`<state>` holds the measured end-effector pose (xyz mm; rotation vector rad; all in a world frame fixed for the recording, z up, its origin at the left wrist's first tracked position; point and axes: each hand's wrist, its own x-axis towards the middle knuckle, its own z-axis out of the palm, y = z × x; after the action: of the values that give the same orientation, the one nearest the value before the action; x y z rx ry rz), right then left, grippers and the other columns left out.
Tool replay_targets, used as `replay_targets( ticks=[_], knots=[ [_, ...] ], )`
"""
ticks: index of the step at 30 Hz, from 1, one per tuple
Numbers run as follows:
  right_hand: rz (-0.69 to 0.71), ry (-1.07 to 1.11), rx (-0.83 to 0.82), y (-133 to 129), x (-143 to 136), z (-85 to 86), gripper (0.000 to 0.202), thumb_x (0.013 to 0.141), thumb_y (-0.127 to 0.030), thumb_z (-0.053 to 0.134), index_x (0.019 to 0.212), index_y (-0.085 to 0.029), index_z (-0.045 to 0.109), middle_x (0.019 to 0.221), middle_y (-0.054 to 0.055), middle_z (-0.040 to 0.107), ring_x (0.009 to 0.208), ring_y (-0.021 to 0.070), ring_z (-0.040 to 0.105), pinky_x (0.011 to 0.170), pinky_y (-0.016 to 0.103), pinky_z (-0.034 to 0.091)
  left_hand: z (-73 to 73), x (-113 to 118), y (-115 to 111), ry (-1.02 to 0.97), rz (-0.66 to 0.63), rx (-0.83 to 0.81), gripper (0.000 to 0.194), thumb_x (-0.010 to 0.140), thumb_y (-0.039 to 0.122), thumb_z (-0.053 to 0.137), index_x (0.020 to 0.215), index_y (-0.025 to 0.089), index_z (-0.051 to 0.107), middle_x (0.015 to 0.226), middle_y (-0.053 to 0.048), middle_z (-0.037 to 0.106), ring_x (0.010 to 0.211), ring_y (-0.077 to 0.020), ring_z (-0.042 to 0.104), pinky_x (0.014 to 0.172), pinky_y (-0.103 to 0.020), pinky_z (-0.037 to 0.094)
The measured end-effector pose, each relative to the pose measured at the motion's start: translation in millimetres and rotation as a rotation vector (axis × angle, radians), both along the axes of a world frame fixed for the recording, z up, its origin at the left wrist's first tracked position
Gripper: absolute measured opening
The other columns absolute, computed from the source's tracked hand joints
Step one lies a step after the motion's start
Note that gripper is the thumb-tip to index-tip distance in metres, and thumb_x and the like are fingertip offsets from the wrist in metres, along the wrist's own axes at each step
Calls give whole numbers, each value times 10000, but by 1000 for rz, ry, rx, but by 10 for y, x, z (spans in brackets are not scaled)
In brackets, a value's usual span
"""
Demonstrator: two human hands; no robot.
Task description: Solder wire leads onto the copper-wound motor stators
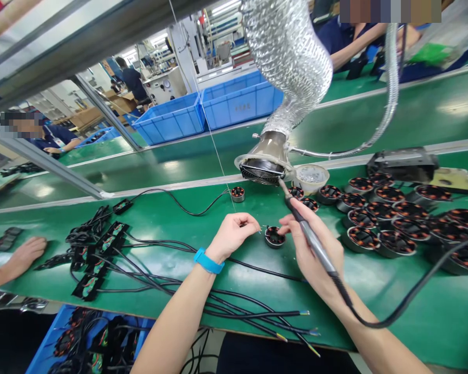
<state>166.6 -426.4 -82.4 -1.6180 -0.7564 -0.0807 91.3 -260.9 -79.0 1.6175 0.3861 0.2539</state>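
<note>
My left hand (237, 232), with a blue band on its wrist, is closed in a pinch on a thin wire (261, 228) whose pale tips stick out past the fingertips. Just right of them a small round motor stator (275, 237) with copper windings sits on the green bench. My right hand (315, 249) grips a soldering iron (309, 236), its tip pointing up and left below the fume hood. The index finger and thumb of that hand reach close to the stator; whether they touch it I cannot tell. Another stator (237, 194) with a black lead stands farther back.
Several stators (362, 239) crowd the right side. A fume hood (271, 156) hangs ahead, beside a white tub (311, 177). Black cables (253, 312) run across the bench from circuit boards (101, 259). A co-worker's hand (28, 253) rests at left, above a blue crate (49, 343).
</note>
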Motion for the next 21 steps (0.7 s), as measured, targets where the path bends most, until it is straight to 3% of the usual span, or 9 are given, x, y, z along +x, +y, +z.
replay_targets(
  ticks=[5,7,21],
  knots=[
    [-60,45,155,-56,-51,36,227,1009,-357,506,1061,-197,658,630,-17,609,459,106,555,439,234,470,-23,54,14,5,-13,8,110,737,218,624,691,127,667,701,-13,628,682,-111,508,675,-243,371],
    [-87,16,182,-69,-64,42,229,1009,-349,502,980,-187,661,575,-26,581,400,95,509,380,227,423,-25,62,10,12,-20,7,115,733,224,627,685,127,666,694,-11,622,683,-113,505,680,-247,370],
    [-17,-108,55,-105,-10,-103,176,984,-290,531,988,-205,685,608,-17,596,491,123,587,482,257,478,0,71,0,47,1,11,153,737,262,653,681,120,652,659,1,572,663,-106,457,649,-244,334]
  ],
)
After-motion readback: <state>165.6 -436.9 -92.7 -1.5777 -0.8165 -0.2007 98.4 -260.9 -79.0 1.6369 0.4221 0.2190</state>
